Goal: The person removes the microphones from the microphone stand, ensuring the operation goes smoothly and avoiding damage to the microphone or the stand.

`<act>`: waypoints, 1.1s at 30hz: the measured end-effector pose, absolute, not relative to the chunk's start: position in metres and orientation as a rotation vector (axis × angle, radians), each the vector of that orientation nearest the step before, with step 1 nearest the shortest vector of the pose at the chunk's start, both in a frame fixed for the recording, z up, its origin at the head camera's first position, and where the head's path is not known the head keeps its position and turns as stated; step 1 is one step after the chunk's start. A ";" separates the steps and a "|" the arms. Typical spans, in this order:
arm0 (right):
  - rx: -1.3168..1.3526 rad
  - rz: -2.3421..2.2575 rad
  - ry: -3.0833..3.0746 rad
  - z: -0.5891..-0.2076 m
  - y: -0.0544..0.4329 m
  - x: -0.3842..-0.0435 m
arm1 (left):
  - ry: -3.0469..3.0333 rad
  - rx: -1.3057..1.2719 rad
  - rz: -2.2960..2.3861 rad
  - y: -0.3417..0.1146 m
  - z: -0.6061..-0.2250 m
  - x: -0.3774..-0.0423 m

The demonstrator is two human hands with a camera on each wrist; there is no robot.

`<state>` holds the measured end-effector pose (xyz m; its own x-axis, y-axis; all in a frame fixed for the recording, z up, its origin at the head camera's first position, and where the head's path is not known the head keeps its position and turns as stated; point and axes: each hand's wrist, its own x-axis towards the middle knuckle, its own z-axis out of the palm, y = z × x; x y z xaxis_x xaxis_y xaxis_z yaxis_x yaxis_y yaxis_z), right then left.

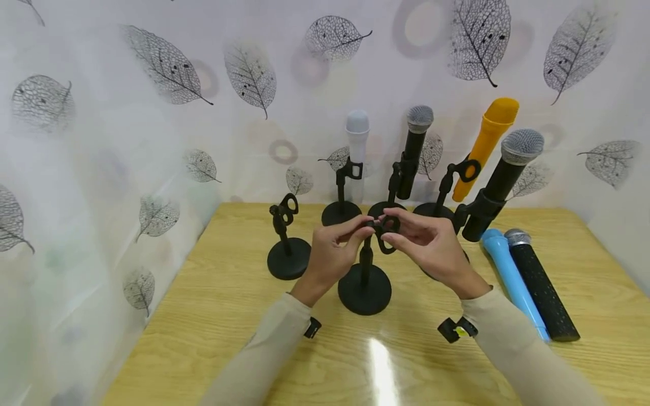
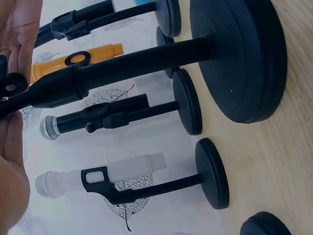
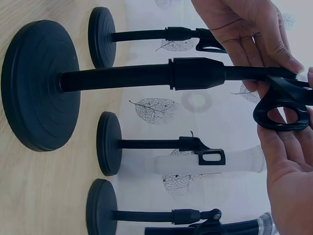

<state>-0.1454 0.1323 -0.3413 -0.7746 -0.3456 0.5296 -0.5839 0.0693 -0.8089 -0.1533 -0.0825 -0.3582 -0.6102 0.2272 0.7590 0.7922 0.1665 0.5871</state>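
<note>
In the head view both hands are together at the top of a black desktop microphone stand (image 1: 364, 290) in the front middle of the table. My left hand (image 1: 332, 254) pinches the top of the stand, where the clip joins the post. With thumb and fingers on either side, my right hand (image 1: 437, 248) holds the black microphone clip (image 3: 281, 117), an oval ring. The stand's round base (image 3: 41, 85) sits upright on the wood. In the left wrist view the post (image 2: 142, 63) runs from the base towards both hands, which are partly cut off.
Behind stands a row of stands with a white microphone (image 1: 358, 132), a black microphone (image 1: 416, 141), an orange microphone (image 1: 484, 149) and a large black microphone (image 1: 508, 169). Another stand (image 1: 289, 258) is at left. Blue (image 1: 515, 282) and speckled black (image 1: 545, 287) microphones lie at right.
</note>
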 end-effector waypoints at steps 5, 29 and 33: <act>0.939 1.819 -2.147 -0.345 0.132 -0.146 | -1.937 -0.945 -1.456 -0.081 -0.362 -0.154; 0.939 1.874 -2.220 -0.371 0.134 -0.144 | -2.002 -0.937 -1.442 -0.086 -0.387 -0.148; 0.953 1.872 -2.202 -0.375 0.134 -0.143 | -2.005 -0.947 -1.469 -0.086 -0.390 -0.148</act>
<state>-0.1432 0.1335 -0.3747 -0.7995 -0.3913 0.4557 -0.5126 0.0493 -0.8572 -0.1483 -0.0857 -0.3900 -0.6470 0.2498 0.7204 0.7622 0.1856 0.6202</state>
